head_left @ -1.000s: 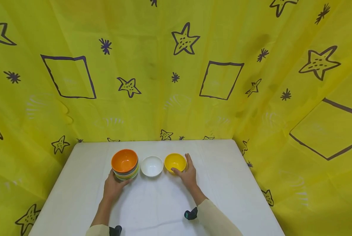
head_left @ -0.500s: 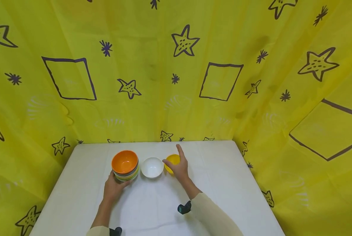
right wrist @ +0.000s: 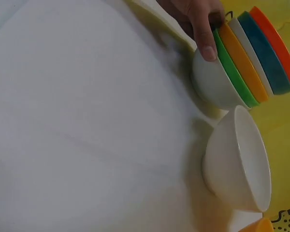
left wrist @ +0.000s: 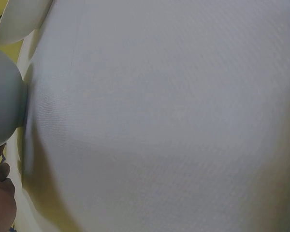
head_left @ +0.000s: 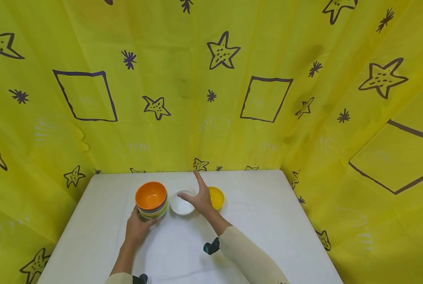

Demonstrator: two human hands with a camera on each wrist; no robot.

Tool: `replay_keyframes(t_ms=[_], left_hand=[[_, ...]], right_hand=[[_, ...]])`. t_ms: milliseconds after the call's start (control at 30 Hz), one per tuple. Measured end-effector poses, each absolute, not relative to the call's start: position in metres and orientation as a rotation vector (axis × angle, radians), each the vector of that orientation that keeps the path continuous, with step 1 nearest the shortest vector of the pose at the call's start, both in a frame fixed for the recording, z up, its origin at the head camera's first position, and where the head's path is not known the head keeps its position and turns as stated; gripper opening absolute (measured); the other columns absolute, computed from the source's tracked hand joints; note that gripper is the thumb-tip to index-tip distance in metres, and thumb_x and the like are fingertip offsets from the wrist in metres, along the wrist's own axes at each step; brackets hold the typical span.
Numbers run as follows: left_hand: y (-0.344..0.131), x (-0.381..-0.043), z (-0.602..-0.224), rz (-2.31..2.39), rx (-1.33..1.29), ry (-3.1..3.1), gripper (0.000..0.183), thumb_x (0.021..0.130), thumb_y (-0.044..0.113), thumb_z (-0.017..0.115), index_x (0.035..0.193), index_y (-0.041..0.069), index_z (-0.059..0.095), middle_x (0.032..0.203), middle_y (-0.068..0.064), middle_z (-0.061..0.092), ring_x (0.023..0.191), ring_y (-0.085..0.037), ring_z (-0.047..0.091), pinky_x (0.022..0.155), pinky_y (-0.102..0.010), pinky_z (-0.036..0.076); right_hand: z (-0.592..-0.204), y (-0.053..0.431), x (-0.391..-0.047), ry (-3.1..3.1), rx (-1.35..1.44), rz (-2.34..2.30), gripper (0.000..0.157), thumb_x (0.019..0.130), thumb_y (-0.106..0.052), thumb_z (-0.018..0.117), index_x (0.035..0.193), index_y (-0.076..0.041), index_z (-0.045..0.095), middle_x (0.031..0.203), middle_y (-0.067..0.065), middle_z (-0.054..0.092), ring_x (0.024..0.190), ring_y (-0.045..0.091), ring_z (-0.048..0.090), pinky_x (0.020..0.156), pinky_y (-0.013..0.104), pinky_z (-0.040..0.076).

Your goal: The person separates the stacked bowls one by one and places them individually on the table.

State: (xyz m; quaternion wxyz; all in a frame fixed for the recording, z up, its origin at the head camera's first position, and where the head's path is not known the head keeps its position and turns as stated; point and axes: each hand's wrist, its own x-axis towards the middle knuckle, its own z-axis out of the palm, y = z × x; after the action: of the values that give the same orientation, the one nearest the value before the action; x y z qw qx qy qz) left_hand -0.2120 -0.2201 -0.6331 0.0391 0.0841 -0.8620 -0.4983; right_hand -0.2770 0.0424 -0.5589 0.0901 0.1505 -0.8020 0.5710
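Observation:
On the left of the table stands a stack of several nested bowls [head_left: 151,196], orange on top. The right wrist view shows teal, white, yellow and green bowls [right wrist: 238,84] below it, with a white one lowest. My left hand [head_left: 136,228] grips the stack low on its side, thumb at the front. A single white bowl [head_left: 180,207] sits upright just right of the stack. My right hand [head_left: 201,199] overlaps that bowl in the head view, thumb and fingers spread wide, holding nothing. Partly hidden behind the right hand is a yellow bowl [head_left: 217,198].
A white cloth covers the table [head_left: 268,228]. Yellow curtains [head_left: 183,79] with drawn stars hang around its back and sides. Dark wrist devices [head_left: 211,246] stick out at both sleeves.
My right hand has let go of the yellow bowl and moved left to the white bowl. The left hand still holds the stack in the same place.

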Motion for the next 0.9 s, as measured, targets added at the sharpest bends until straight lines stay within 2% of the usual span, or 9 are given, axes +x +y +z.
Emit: replay_keyframes(t_ms=[200,367,600,900], left_hand=[[-0.220,-0.212,-0.632,-1.550,0.249,-2.622,0.105,0.084,0.024,0.091,0.159,-0.008,0.025,0.159,-0.034,0.038,0.149,-0.051,0.032,0.122,-0.067,0.021],[-0.220,-0.212,-0.631,-1.535,0.235,-2.610,0.107,0.082,0.029,0.092,0.158,-0.009,0.027,0.158,-0.034,0.040,0.148,-0.052,0.034,0.121,-0.068,0.022],[-0.220,-0.211,-0.629,-1.521,0.235,-2.640,0.105,0.084,0.028,0.091,0.158,-0.010,0.026,0.157,-0.036,0.039,0.148,-0.052,0.034,0.122,-0.067,0.022],[-0.220,-0.211,-0.631,-1.535,0.242,-2.627,0.104,0.082,0.027,0.092,0.157,-0.008,0.029,0.154,-0.035,0.044,0.144,-0.051,0.039,0.121,-0.066,0.025]], right_hand=[[-0.549,0.025,-0.279,-2.461,0.492,1.703,0.103,0.085,-0.030,0.089,0.166,-0.010,0.029,0.170,0.004,0.032,0.155,0.028,0.031,0.123,0.055,0.030],[-0.538,0.010,-0.280,-2.501,0.587,1.696,0.103,0.086,-0.028,0.089,0.167,-0.011,0.028,0.170,0.005,0.032,0.155,0.029,0.031,0.122,0.057,0.031],[-0.531,-0.011,-0.276,-2.624,0.635,1.681,0.107,0.084,-0.036,0.091,0.167,-0.017,0.028,0.171,0.000,0.030,0.155,0.026,0.032,0.122,0.055,0.033],[-0.539,-0.027,-0.270,-2.767,0.681,1.541,0.109,0.081,-0.044,0.092,0.166,-0.014,0.030,0.169,0.001,0.034,0.152,0.024,0.037,0.120,0.049,0.037]])
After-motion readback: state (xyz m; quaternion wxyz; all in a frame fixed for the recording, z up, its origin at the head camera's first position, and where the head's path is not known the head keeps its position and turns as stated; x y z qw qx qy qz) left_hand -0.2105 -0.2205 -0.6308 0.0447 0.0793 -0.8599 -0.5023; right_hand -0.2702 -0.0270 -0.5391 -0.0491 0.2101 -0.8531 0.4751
